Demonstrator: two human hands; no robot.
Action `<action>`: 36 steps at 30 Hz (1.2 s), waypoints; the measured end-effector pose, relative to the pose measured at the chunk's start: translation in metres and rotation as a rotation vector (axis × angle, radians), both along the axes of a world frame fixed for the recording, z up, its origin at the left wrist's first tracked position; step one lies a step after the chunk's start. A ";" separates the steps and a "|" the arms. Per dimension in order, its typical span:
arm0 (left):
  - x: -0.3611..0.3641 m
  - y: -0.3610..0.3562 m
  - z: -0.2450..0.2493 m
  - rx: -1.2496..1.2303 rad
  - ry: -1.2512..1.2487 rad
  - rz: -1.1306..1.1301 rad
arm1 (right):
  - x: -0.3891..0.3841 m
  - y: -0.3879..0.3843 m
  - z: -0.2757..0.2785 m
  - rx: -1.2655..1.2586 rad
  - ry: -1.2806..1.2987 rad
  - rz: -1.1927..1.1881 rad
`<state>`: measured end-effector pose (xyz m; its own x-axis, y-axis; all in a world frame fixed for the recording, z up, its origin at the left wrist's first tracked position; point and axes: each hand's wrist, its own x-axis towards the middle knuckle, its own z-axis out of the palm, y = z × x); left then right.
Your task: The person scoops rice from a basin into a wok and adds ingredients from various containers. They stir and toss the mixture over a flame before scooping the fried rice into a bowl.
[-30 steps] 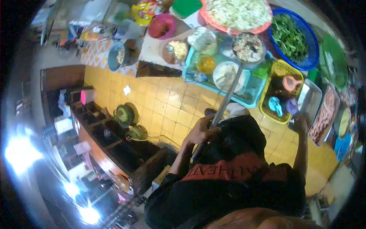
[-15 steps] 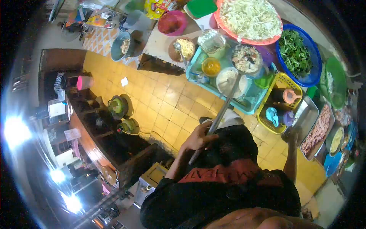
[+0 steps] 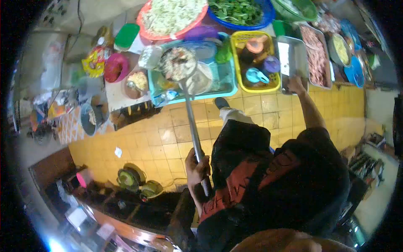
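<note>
My left hand [image 3: 197, 168] is closed around the long metal handle of a ladle [image 3: 192, 122]. The ladle's round bowl, full of mixed pale and dark food [image 3: 178, 64], is over a turquoise basket [image 3: 228, 88], partly above a container of whitish contents [image 3: 199, 80]. My right hand [image 3: 296, 85] reaches into the near end of a shallow metal tray [image 3: 299, 54], its fingers drawn together and pointing down. What they hold, if anything, is too small and blurred to make out. White pieces [image 3: 284, 59] lie in the same tray.
A yellow basket [image 3: 239, 80] with cups stands left of the metal tray, and a tray of pinkish strips [image 3: 315, 54] right of it. Behind are bowls of shredded cabbage [image 3: 172, 17] and green leaves [image 3: 237, 11]. Green gas cylinders [image 3: 128, 178] stand on the tiled floor [image 3: 168, 138].
The view has turned toward the food containers. My right hand has moved from beside the metal tray's near end into it. My left hand still holds the ladle, its bowl now further left over the basket.
</note>
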<state>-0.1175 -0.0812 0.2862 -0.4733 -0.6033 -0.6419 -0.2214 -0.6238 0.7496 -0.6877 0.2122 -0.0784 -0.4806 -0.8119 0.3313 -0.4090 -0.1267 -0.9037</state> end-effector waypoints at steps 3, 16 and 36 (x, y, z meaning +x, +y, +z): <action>0.022 0.012 -0.002 -0.028 0.018 0.011 | 0.019 -0.031 0.038 0.776 0.273 -0.322; 0.073 0.058 -0.007 -0.119 0.022 -0.067 | -0.020 -0.097 0.132 0.250 -0.079 -0.334; 0.046 0.050 0.010 -0.064 0.046 -0.251 | 0.015 -0.140 0.172 0.108 -0.513 -0.316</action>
<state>-0.0717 -0.0315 0.2963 -0.6412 -0.5021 -0.5804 -0.3282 -0.5043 0.7988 -0.6730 0.0719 0.0940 -0.7801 -0.6202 -0.0820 0.0787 0.0326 -0.9964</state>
